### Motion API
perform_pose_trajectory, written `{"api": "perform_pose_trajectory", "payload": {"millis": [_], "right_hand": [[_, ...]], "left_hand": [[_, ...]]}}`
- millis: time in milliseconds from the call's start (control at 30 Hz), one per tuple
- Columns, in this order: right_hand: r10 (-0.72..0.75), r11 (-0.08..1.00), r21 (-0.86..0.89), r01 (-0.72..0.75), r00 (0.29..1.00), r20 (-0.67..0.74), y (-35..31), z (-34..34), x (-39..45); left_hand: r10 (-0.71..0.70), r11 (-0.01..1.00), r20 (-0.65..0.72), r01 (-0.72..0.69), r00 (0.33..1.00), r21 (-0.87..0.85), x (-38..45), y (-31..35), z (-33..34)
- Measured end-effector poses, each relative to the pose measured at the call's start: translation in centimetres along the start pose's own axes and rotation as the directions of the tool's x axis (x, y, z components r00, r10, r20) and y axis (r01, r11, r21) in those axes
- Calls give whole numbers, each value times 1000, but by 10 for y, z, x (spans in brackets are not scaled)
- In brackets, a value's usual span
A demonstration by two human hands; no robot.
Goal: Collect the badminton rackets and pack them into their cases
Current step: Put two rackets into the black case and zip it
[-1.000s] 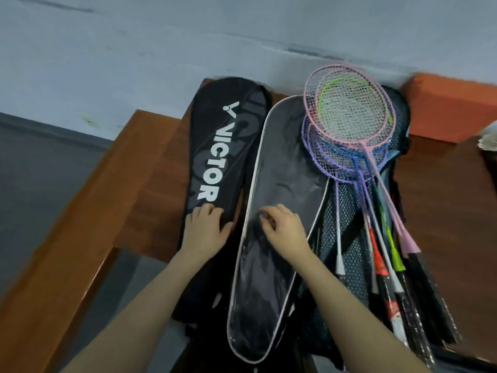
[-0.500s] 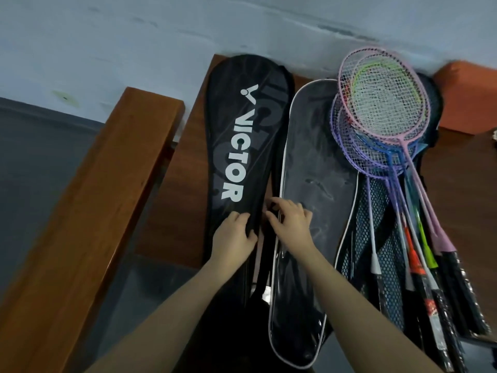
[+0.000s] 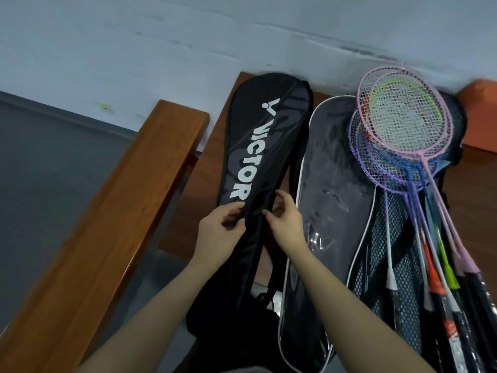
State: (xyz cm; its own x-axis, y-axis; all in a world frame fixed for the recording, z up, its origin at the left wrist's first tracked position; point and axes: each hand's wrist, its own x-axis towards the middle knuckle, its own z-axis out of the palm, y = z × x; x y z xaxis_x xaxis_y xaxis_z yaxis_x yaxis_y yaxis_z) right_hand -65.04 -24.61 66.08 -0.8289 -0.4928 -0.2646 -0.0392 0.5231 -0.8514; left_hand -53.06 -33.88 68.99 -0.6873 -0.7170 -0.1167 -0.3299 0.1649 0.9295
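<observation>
Against a pale wall, a wooden surface (image 3: 199,181) carries the kit for packing: a black Victor racket case (image 3: 258,162) at 12 o'clock from the hands, a clear-fronted case with white piping (image 3: 330,211) at 3 o'clock of it, and a fanned bundle of badminton rackets (image 3: 403,146) farther toward 3 o'clock, lying on a dark mesh case (image 3: 387,254). No racket is in a case yet. Both hands meet at the Victor case's narrow throat, seemingly to find its zip or opening before a racket goes in. The left hand (image 3: 217,232) curls round the case's left edge, thumb on top, its grip closed on the fabric. The right hand (image 3: 285,222) comes in from 5 o'clock with wrist bent and fingers hooked, fingertips pinching at the case's right seam; whether they hold a zip pull cannot be told. A wooden bench (image 3: 113,238) runs alongside at 9 o'clock, and an orange block (image 3: 481,114) sits at the far right.
</observation>
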Motion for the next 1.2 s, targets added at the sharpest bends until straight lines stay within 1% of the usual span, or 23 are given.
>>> {"api": "perform_pose_trajectory", "payload": {"millis": [67,167,267,333,433,500,633,767,833,900,1033,1100,1200], "right_hand": [[-58,993,104,56,998,13,-10,1,-4],[-151,976,165,143,988,36,-24,-3,-6],[-127,971,206,121,992,19,-31,-16,-3],[-151,975,167,146,989,13,-29,-28,-4],[-212,975,75,209,977,39,-29,-41,-6],[-232,972,52,230,972,42,-30,-48,-5],[-259,964,63,258,966,13,-31,-63,-6],[-292,956,36,292,956,2,-33,-69,-9],[-259,964,55,261,965,-50,-33,-68,-9],[-187,973,113,201,974,-129,-35,-67,-9],[-121,975,152,165,957,-264,-31,-69,-9],[-103,975,157,157,947,-306,-27,-73,-9],[-122,972,146,184,926,-358,-25,-80,-10]], "left_hand": [[25,1000,-21,-25,999,17,-2,0,-4],[124,990,-13,-123,992,65,-7,1,-4],[164,985,-21,-163,986,55,-9,4,-1],[159,986,-28,-157,987,48,-9,5,3],[140,980,31,-143,990,135,-9,8,15],[134,976,46,-140,990,167,-8,12,25],[221,964,-24,-215,975,155,4,28,42],[273,944,-9,-266,962,193,28,46,50],[293,943,-7,-288,956,164,38,52,47],[328,936,-17,-322,945,141,41,55,41],[401,907,-40,-390,915,160,38,55,28],[402,908,-37,-393,915,143,37,56,27],[377,924,-40,-372,925,91,37,60,32]]}}
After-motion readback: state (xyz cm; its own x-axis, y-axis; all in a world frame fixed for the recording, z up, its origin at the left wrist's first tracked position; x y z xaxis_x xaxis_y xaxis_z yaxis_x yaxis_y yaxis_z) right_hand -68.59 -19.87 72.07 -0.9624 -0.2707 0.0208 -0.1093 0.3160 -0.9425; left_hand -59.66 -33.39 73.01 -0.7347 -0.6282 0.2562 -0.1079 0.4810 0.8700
